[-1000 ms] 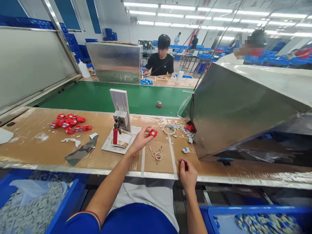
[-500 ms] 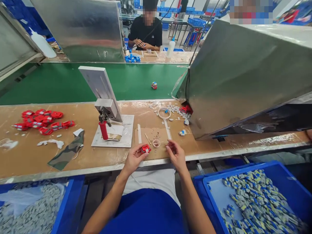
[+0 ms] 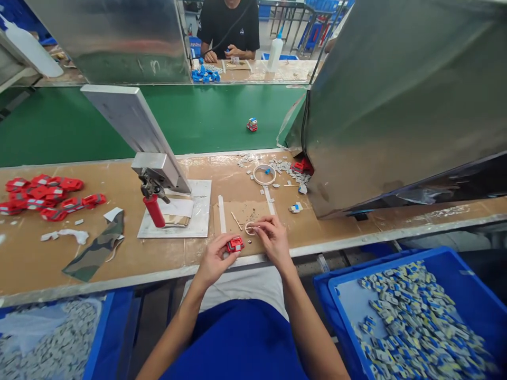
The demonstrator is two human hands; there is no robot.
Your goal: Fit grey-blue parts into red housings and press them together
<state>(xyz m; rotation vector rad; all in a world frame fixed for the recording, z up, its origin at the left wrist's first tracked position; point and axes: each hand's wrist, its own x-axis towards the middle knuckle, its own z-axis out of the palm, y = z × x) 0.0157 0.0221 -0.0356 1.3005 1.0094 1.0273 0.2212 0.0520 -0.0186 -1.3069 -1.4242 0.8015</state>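
My left hand is closed around a small red plastic toy car body, gripping it between thumb and fingers near the table's front edge. My right hand is pinched at the fingertips over a small round dish. What looks like a thin stick lies between those fingertips, its tip over the dish; the fingers partly hide it. Beside the dish, a pale wooden stick rests on a brown cardboard sheet. A blue-and-white toy part lies to the right of my right hand.
A press with a red handle stands left. Red car bodies are heaped beyond it, near a camouflage cloth. A tape ring lies by grey chips. Beyond are a green belt and a co-worker. Blue bins flank me.
My right hand has moved left, bringing its fingertips over the small dish. My left hand still holds the red car body. The head view has tilted down and shifted slightly.
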